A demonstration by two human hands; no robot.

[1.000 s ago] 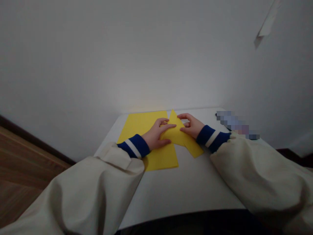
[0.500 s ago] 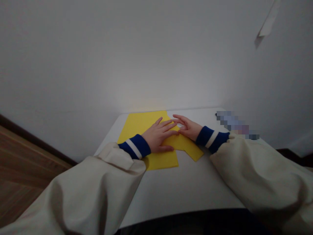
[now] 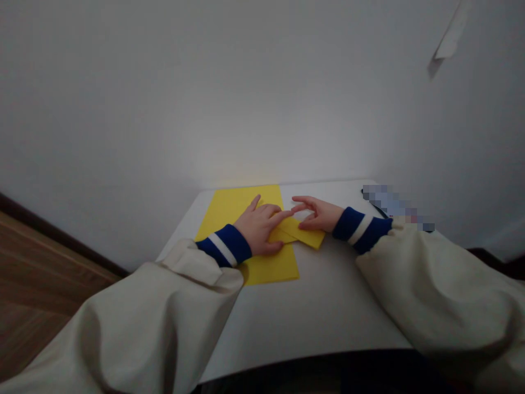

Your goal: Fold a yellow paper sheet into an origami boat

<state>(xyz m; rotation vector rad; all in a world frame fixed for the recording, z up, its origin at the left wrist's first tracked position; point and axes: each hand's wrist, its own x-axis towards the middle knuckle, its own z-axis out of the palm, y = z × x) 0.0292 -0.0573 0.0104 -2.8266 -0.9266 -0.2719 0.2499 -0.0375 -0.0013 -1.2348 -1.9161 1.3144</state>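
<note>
A folded piece of yellow paper lies partly over a larger yellow sheet and sticks out to its right. My left hand rests on the folded paper, index finger stretched toward my right hand and thumb apart, with the other fingers partly bent. At the paper's right part, my right hand has its thumb on or close to the upper edge. Its fingers are spread away from that thumb, and the fingertips nearly meet my left index finger. Part of the folded paper is hidden under my left hand.
Both papers lie on a white table that stands against a grey-white wall. A blurred-out flat object sits at the table's right edge. Brown wooden furniture is at the left.
The folded paper's right end now reaches less far toward me and shows another overlapping layer. My left fingers have bent from lying spread. My right hand has shifted slightly right.
</note>
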